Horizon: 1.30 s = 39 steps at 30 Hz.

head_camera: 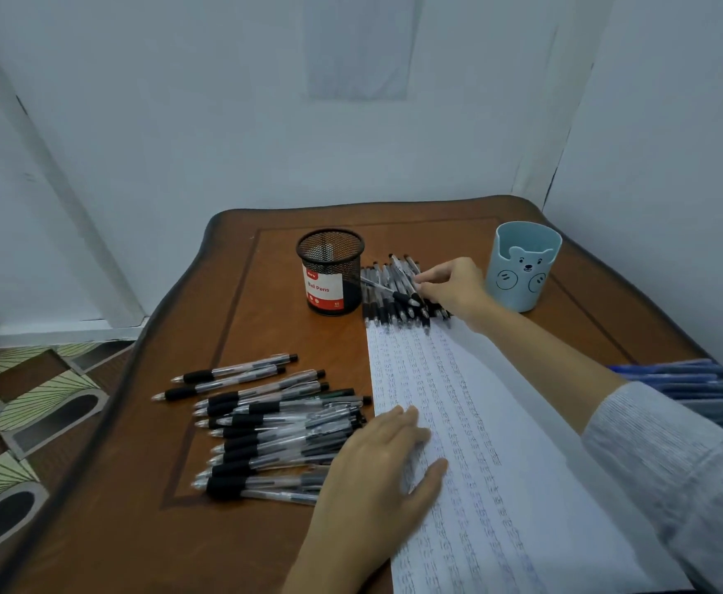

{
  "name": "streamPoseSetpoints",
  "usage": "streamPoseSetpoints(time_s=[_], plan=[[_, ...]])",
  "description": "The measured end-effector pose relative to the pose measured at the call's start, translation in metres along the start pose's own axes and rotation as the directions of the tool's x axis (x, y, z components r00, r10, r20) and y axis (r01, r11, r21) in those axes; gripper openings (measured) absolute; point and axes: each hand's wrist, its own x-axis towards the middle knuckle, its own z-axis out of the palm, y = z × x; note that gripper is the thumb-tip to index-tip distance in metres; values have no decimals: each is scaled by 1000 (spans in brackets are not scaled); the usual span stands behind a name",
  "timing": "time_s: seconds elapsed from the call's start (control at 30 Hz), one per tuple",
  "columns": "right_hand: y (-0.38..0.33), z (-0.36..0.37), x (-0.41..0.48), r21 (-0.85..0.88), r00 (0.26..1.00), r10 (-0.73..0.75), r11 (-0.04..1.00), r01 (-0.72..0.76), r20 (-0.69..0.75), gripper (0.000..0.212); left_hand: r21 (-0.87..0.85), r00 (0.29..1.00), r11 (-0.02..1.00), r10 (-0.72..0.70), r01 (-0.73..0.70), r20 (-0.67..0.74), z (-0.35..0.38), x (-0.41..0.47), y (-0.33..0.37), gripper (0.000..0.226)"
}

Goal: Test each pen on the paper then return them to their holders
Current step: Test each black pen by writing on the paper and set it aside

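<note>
Pinching pen, right hand; axis left-right, tip rightward; left hand flat on paper.

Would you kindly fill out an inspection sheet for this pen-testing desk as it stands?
Surface: wooden table, partly covered by written-on paper.
Job's things: black mesh holder and blue bear holder upright, no pens showing above rims; black pens piled left of paper; far pile beyond paper; blue pens at right edge.
Clutter: nothing seen.
Grips: left hand flat on paper; right hand pinches one pen at the far pile.
Cables: nothing seen.
Surroundings: white walls, sheet on wall, patterned floor.
</note>
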Motion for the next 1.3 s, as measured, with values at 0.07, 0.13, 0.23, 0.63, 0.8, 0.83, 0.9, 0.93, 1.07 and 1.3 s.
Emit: streamPoseSetpoints(time_s=[0.07, 0.13, 0.23, 0.63, 0.8, 0.83, 0.9, 0.93, 1.07, 1.3], plan=[[2, -4, -7, 11, 1000, -14, 1000, 14, -21, 14, 8, 1000, 1000, 8, -8, 2, -1, 0, 1, 53], [4, -9, -17, 25, 1000, -16, 1000, 16, -19, 13, 32, 1000, 999, 28, -27, -6, -1, 1, 0, 49], [4, -18, -40, 88, 999, -27, 996, 24, 34, 21, 59, 999, 997, 48, -48, -10, -2, -2, 3, 40], [-4, 4, -140, 192, 964, -133, 977, 89, 230, 16, 56, 915, 995, -56, 86, -400, -43, -24, 8, 31], [-17, 22, -161, 120, 909, -235, 971, 206, 345, 11, 154, 905, 949, -200, 274, -376, -59, -44, -23, 27], [-19, 24, -163, 105, 902, -234, 972, 210, 362, 11, 138, 893, 942, -234, 306, -385, -60, -46, -24, 28], [-20, 28, -166, 79, 897, -230, 973, 216, 378, 13, 115, 872, 930, -277, 349, -403, -60, -46, -23, 30], [-20, 30, -167, 64, 897, -227, 973, 220, 378, 13, 117, 868, 927, -283, 357, -408, -60, -46, -22, 31], [-19, 31, -166, 74, 917, -216, 976, 203, 336, 6, 89, 862, 924, -307, 371, -404, -58, -44, -23, 32], [-22, 13, -163, 518, 986, -97, 855, 14, 133, 16, 40, 856, 955, -244, 294, -455, -62, -46, -17, 31]])
